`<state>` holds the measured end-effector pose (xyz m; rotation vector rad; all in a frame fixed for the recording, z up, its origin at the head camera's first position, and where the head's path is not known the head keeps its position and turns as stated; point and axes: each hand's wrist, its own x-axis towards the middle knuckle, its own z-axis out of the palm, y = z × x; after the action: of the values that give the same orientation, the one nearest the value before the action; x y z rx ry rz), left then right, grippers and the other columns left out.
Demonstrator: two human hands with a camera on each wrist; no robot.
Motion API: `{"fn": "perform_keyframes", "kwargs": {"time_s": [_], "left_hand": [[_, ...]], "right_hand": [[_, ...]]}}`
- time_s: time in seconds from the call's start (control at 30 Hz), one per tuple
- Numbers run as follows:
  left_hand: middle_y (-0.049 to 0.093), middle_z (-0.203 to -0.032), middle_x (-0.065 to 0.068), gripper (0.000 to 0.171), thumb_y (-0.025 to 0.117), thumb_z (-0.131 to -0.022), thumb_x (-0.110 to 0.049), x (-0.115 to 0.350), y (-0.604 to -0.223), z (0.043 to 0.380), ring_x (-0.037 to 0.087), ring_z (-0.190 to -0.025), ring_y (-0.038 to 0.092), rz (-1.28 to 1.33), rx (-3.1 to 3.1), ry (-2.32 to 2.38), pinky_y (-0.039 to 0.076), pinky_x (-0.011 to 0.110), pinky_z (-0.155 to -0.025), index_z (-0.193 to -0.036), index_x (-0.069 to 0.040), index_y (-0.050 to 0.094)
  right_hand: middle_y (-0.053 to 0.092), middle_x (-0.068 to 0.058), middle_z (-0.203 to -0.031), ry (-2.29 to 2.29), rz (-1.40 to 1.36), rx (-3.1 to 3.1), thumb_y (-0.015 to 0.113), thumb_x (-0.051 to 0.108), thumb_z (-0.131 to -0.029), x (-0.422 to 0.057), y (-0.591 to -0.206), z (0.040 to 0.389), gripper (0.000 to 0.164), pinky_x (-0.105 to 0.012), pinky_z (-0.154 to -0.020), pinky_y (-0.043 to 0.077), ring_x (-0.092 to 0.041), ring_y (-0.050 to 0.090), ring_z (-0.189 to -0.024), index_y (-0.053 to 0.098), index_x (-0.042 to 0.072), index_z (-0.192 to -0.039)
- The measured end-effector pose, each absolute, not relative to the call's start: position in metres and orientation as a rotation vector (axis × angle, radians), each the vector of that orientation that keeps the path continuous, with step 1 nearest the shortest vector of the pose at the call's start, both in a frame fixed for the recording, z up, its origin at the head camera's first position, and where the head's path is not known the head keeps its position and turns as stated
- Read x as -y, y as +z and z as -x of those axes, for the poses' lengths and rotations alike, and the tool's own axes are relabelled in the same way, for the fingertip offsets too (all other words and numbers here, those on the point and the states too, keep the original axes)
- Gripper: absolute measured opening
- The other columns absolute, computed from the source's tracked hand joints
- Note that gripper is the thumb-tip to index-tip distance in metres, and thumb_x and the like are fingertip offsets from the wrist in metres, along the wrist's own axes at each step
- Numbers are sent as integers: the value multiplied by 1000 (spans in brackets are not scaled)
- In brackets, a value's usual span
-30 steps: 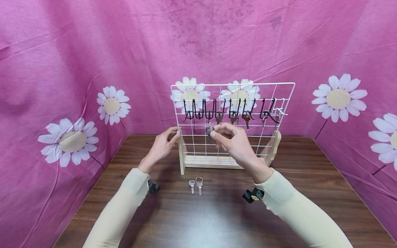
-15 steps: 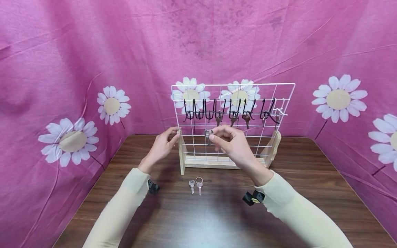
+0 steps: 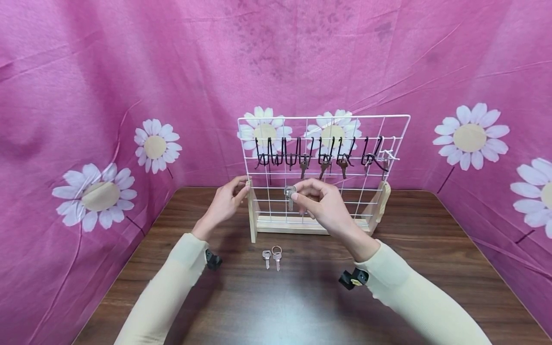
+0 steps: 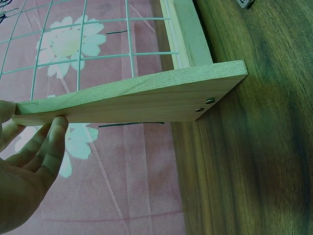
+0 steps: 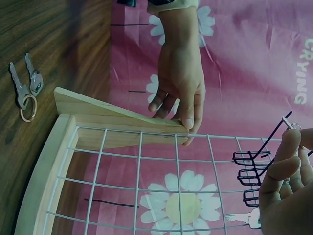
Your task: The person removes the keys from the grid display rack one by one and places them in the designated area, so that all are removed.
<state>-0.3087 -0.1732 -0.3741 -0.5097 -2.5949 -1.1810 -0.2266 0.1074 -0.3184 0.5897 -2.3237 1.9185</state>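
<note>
White wire grid rack (image 3: 323, 116): stands upright toward the back of the brown wood-grain counter (image 3: 284, 306), with a pale wooden base bar (image 3: 276, 226) along its foot.
Silver metal key (image 3: 291, 203): in front of the grid, below the row of hooks and above the counter, its blade pointing down.
Right hand (image 3: 325, 206): thumb and forefinger clamped together on the head of the silver metal key.
Left hand (image 3: 225, 201): fingers pinched on the upper end of the pale wooden side panel (image 3: 253, 215), at the rack's left edge.
Black wire hooks (image 3: 325, 156): a row across the upper part of the grid, close together on the left, with a white wire hook (image 3: 390, 155) at the right end.
Dark hanging keys (image 3: 342, 167): three hang side by side from hooks near the middle, above the right hand.
Loose silver keys (image 3: 277, 261): two lie next to each other on the counter, in front of the rack's left half, one with a copper-coloured ring (image 3: 276, 250).
In the way: the right hand covers part of the lower grid and base bar; from the right wrist, its fingers mask much of the held key, so whether that key touches the wires I cannot tell.
Pink cloth backdrop (image 3: 207, 62): printed with large white daisies, rising behind the counter and along both sides.
</note>
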Motion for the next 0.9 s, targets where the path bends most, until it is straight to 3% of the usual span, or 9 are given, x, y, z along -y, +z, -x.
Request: {"fn": "perform_keyframes", "kwargs": {"time_s": [0.57, 0.73, 0.9], "left_hand": [[71, -121, 16, 36, 55, -104, -26, 173, -373, 309, 32, -91, 74, 518, 2590, -1210, 64, 35, -74, -136, -10, 57], [70, -121, 17, 37, 55, -104, -27, 173, -372, 308, 38, -95, 73, 523, 2591, -1219, 64, 37, -75, -136, -9, 57], [70, -122, 17, 37, 55, -104, -26, 172, -373, 308, 33, -93, 74, 526, 2587, -1204, 64, 34, -74, -136, -9, 57]], "right_hand": [[71, 10, -77, 2040, -551, 2303, 71, 13, -91, -109, -334, 228, 28, -18, -43, 40, -9, 55, -54, 64, 1, -115], [72, 8, -80, 2047, -550, 2301, 72, 11, -90, -111, -338, 228, 31, -18, -44, 41, -12, 55, -55, 64, 1, -119], [72, 6, -81, 2021, -574, 2308, 72, 11, -89, -111, -340, 227, 33, -20, -44, 42, -12, 55, -54, 66, 6, -122]]}}
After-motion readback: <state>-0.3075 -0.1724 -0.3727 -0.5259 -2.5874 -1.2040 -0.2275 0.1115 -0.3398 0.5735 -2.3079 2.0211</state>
